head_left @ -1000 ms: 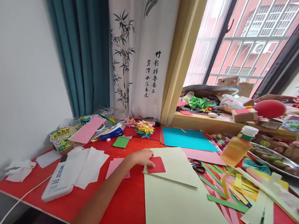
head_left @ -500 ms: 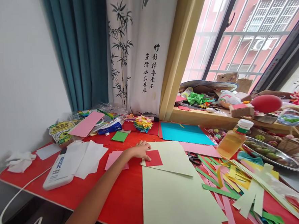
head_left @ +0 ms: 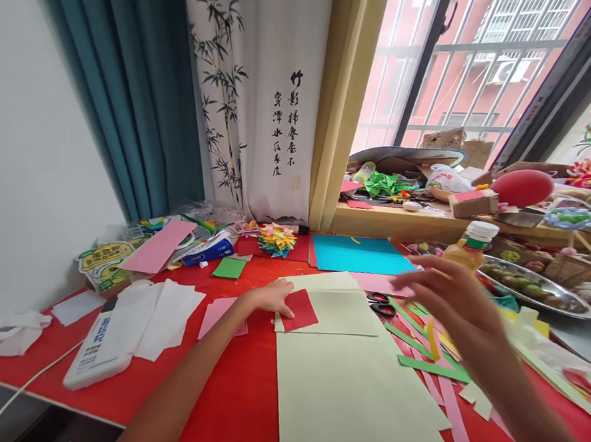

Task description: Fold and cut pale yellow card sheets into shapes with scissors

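My left hand [head_left: 275, 297] rests on the left edge of a small red paper square [head_left: 301, 311], its thumb on the square and its other fingers over the top of a pale green sheet [head_left: 338, 315]. That sheet lies across a larger pale green sheet [head_left: 346, 391]. My right hand [head_left: 443, 295] is raised over the right side of the table, blurred, with its fingers apart and nothing seen in them. Black scissors [head_left: 381, 305] lie between the pale green sheets and the paper strips [head_left: 434, 367]. Pink squares [head_left: 212, 319] sit left of my left hand.
Blue sheets [head_left: 357, 254], a green square [head_left: 229, 268] and a folded paper flower [head_left: 276, 239] lie at the back. On the left is a white tissue pack [head_left: 96, 350]; a bottle [head_left: 470, 247] and metal tray [head_left: 540, 289] are at the right.
My right hand has come into view from the right, over the paper strips. The camera view has shifted slightly. The red square looks turned a little under my left hand.
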Demonstrator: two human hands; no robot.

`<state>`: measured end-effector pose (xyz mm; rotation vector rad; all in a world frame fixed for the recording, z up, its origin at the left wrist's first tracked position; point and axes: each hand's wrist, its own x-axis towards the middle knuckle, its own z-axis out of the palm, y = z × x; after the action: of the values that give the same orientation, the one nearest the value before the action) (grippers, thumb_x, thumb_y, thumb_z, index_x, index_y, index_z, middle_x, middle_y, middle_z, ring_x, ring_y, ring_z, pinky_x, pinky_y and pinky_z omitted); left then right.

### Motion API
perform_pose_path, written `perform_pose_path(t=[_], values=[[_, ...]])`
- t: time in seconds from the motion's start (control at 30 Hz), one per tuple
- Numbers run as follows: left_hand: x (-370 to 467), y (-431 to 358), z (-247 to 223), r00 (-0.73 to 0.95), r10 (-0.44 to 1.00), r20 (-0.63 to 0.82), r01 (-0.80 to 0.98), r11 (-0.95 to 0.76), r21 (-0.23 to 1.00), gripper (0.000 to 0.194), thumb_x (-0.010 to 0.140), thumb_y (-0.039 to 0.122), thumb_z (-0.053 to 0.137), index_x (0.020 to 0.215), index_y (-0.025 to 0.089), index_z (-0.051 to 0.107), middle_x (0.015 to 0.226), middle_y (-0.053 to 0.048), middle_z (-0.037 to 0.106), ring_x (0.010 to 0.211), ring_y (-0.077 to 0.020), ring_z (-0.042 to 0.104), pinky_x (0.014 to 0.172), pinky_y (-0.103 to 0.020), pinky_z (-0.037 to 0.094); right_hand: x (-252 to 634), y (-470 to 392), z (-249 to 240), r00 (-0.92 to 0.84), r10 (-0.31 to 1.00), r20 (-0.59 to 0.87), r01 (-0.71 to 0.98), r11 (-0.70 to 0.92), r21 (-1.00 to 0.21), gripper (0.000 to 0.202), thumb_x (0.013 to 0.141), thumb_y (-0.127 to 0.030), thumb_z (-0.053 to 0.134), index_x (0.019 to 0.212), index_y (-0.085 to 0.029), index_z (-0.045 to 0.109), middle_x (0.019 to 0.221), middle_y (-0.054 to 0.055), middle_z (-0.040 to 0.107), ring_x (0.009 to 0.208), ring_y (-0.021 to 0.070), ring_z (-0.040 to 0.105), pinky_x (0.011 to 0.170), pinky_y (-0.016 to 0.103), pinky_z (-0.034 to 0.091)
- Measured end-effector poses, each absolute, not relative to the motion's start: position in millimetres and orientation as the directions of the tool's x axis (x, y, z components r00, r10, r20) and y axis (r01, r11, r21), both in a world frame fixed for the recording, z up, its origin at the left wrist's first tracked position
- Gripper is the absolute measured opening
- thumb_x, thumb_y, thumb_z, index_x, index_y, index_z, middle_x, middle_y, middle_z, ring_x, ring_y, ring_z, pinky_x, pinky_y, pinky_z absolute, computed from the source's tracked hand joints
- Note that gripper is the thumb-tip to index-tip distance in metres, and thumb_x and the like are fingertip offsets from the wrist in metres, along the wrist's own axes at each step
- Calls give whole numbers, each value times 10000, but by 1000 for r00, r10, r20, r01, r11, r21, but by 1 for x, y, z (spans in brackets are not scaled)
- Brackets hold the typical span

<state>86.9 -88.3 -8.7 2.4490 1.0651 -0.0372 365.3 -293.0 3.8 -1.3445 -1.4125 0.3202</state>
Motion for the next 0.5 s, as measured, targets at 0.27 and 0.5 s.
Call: perform_pose_path(t=[0.27,0.5], values=[[87,-111,10,649,743,165,508,-584,634,177,777,321,473,910,206,498,1004,-10,578,930,-182,538,791,-263,417,357,-203,-24,141,986,85,228,51,-972,599,736,-489,592,1248,-219,441,1201,112,561,1060,264,549,848,384,469],[98,-114,-4,472,828,302,106,-393,913,542,749,251,529,1259,224,349,1097,-45,540,1060,-176,499,874,-279,412,357,-209,-36,132,985,110,139,91,-986,434,775,-373,559,1184,-237,514,1156,58,594,960,222,579,793,331,475]])
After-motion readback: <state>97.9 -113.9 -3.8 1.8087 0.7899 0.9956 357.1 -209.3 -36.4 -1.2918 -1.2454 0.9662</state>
